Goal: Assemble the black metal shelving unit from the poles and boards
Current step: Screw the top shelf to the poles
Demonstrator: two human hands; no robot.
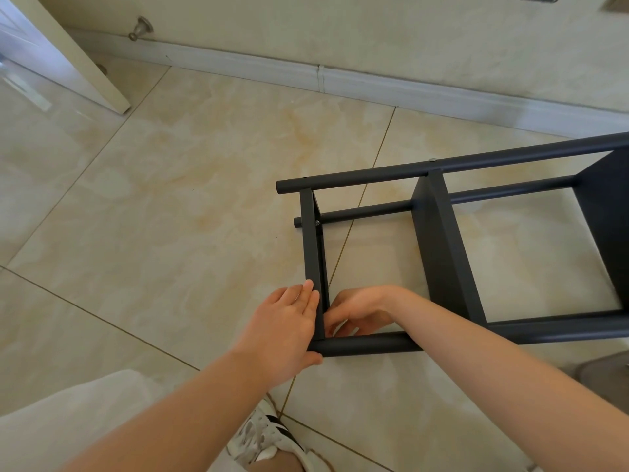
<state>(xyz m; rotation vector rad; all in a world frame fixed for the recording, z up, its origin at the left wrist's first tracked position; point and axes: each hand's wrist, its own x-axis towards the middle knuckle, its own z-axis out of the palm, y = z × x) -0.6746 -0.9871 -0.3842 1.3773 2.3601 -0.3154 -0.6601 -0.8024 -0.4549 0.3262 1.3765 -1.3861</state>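
Directly against left hand (286,332), end board (310,240).

Our black metal shelving unit (439,240) lies sideways on the beige tile floor (170,199). Our left hand (289,335) is outside its end board (311,250), our right hand (360,310) inside.

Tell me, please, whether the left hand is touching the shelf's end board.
Touching. In the head view the left hand lays straight fingers flat against the end board, no gap.

Three black poles (374,172), three boards (440,253), two hands (286,332), one shoe (262,437), one doorstop (140,28).
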